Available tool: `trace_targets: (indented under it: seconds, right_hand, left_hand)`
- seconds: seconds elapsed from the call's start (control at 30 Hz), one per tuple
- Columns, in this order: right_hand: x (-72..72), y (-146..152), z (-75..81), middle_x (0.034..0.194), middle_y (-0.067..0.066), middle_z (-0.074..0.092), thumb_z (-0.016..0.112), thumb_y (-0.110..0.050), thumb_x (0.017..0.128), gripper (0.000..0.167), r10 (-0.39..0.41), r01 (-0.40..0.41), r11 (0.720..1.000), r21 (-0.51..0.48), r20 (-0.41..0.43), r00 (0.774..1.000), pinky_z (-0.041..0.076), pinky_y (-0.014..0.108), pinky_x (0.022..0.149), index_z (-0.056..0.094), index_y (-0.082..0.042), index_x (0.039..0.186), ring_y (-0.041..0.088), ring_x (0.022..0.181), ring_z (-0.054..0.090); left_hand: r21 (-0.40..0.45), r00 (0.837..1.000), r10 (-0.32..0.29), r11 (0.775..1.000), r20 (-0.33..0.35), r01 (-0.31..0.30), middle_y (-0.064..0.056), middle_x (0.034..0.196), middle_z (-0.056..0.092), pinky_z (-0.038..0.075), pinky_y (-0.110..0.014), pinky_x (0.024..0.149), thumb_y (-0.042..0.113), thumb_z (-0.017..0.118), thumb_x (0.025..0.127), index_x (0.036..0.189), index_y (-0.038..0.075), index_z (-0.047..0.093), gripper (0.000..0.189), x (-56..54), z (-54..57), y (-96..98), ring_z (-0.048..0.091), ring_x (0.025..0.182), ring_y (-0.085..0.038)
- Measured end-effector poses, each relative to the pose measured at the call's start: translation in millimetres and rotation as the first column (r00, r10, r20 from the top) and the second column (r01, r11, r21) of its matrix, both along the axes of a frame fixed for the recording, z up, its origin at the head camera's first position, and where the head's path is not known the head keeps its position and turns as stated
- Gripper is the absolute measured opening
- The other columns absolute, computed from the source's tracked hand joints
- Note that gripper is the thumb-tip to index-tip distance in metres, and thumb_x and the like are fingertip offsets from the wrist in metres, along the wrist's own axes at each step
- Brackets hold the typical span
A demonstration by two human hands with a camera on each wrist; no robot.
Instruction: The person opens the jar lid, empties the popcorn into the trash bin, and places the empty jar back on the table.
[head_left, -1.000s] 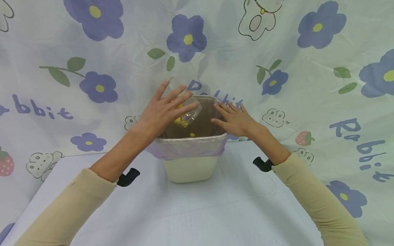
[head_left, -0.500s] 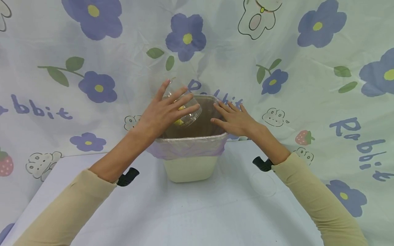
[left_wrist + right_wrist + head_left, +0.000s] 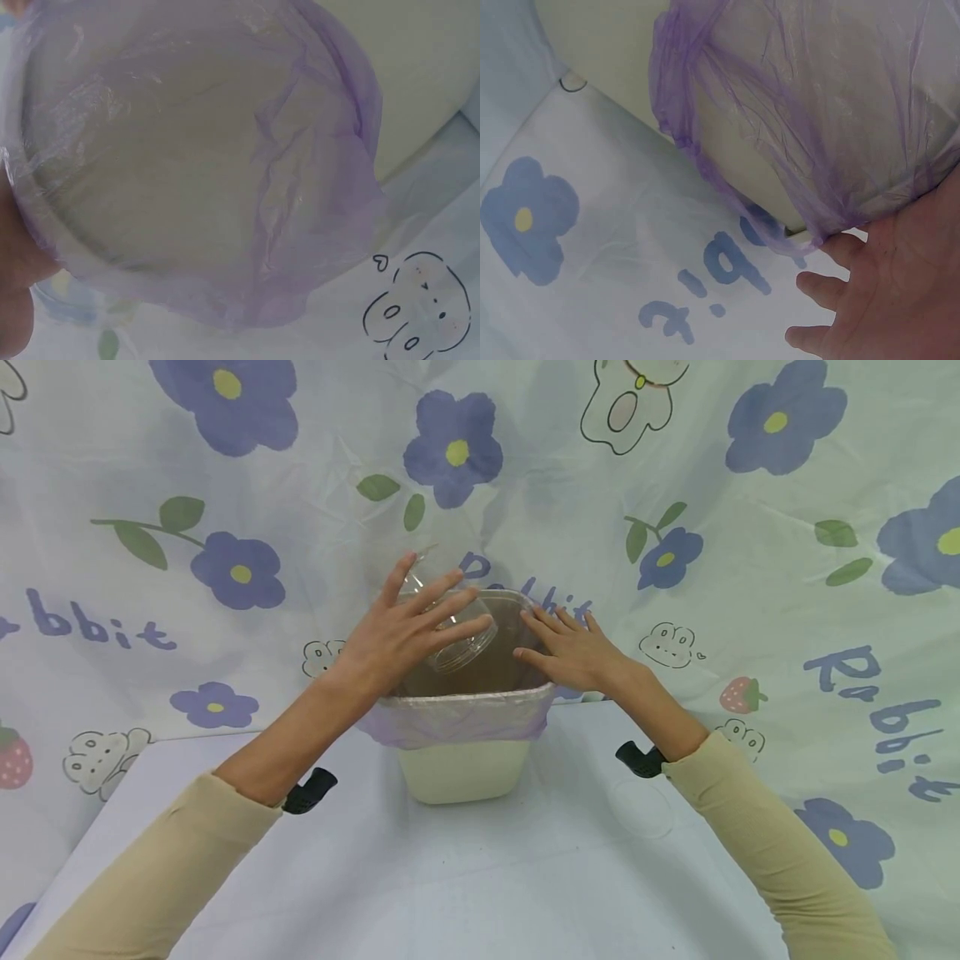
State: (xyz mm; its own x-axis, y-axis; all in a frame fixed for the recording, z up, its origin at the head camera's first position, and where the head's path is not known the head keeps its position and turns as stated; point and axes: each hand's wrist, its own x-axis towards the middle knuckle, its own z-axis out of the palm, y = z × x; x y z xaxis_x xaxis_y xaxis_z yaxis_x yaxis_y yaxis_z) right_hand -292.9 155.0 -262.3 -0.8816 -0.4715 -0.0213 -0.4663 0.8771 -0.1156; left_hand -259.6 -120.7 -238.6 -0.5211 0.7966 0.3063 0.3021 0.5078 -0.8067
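Observation:
My left hand (image 3: 393, 639) grips a clear plastic bowl (image 3: 459, 652), its fingers spread over the side. The bowl is tipped mouth-down over the opening of a cream trash bin (image 3: 465, 775), and no yellow bits show in it. A thin purple bag (image 3: 465, 727) lines the bin and folds over its rim. On the bin's right rim rests my right hand (image 3: 573, 653), fingers straight and spread. The right wrist view shows that palm (image 3: 900, 277) against the bag's edge. The left wrist view has only part of the left hand (image 3: 16, 262) at its edge; the bin's bottom is hidden.
The bin stands on a white-covered table (image 3: 480, 885), near its back edge. Right behind hangs a curtain (image 3: 525, 468) printed with blue flowers and rabbits. A faint round mark (image 3: 641, 807) shows on the tabletop right of the bin. Black straps (image 3: 311, 791) sit at both wrists.
The yellow bits seen in the bowl earlier have fallen out of it into the bin. The bowl has tipped slightly in my left hand. My right hand has stayed on the rim.

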Motion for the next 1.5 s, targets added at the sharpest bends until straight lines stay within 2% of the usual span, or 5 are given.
trace_targets:
  seconds: [0.27, 0.57, 0.73, 1.1, 1.5]
  right_hand:
    - [0.5, -0.9, 1.1, 0.166, 0.008, 0.006, 0.034, -0.055, 0.104, 0.073, 0.001, -0.001, 1.000, -0.005, -0.003, 1.000, -0.006, 0.061, 0.115, 0.011, -0.016, 0.161, 0.035, 0.150, 0.002]
    - [1.0, -1.2, 0.8, 0.166, 0.009, 0.006, 0.035, -0.053, 0.105, 0.072, 0.006, -0.006, 1.000, -0.011, -0.006, 1.000, -0.007, 0.061, 0.115, 0.010, -0.015, 0.161, 0.036, 0.150, 0.003]
    - [1.3, -0.8, 0.8, 0.166, 0.009, 0.006, 0.035, -0.053, 0.105, 0.073, 0.011, -0.011, 1.000, -0.015, -0.010, 1.000, -0.008, 0.060, 0.114, 0.010, -0.015, 0.161, 0.037, 0.150, 0.003]
    - [1.1, -1.0, -0.1, 0.166, 0.009, 0.006, 0.035, -0.053, 0.105, 0.073, 0.015, -0.015, 1.000, -0.007, -0.017, 1.000, -0.007, 0.061, 0.115, 0.009, -0.015, 0.161, 0.037, 0.150, 0.004]
    - [2.3, -0.4, -0.7, 0.166, 0.009, 0.006, 0.036, -0.053, 0.104, 0.073, 0.014, -0.014, 0.999, -0.031, -0.007, 1.000, -0.007, 0.061, 0.114, 0.011, -0.014, 0.161, 0.038, 0.150, 0.004]
  left_hand:
    - [0.195, 0.994, -0.075, 0.979, 0.082, 0.058, -0.006, 0.158, 0.028, 0.001, -0.061, 0.116, -0.002, 0.086, 0.071, 0.154, 0.030, 0.031, 0.104, -2.7, -0.7, -8.6, 0.017, 0.147, -0.029]
    - [0.579, 0.939, -0.198, 0.815, 0.281, -0.002, -0.014, 0.153, 0.031, 0.014, -0.060, 0.115, 0.024, 0.096, 0.063, 0.152, 0.018, 0.026, 0.113, -5.3, 7.2, -32.0, 0.026, 0.140, -0.037]
    - [0.756, 0.914, -0.259, 0.651, 0.313, -0.074, -0.018, 0.150, 0.034, 0.024, -0.057, 0.112, 0.024, 0.095, 0.066, 0.153, 0.009, 0.026, 0.112, -2.1, 13.4, -46.0, 0.031, 0.137, -0.040]
    - [0.880, 0.774, -0.455, 0.048, 0.441, -0.473, -0.008, 0.160, 0.021, 0.027, -0.064, 0.108, 0.032, 0.087, 0.077, 0.158, 0.028, 0.005, 0.116, 32.0, 21.8, -83.8, 0.023, 0.145, -0.036]
    - [0.833, 0.735, -0.490, -0.031, 0.469, -0.552, -0.016, 0.161, 0.012, 0.020, -0.070, 0.108, 0.017, 0.080, 0.086, 0.158, 0.033, -0.002, 0.111, 75.0, -16.9, -130.7, 0.016, 0.145, -0.047]
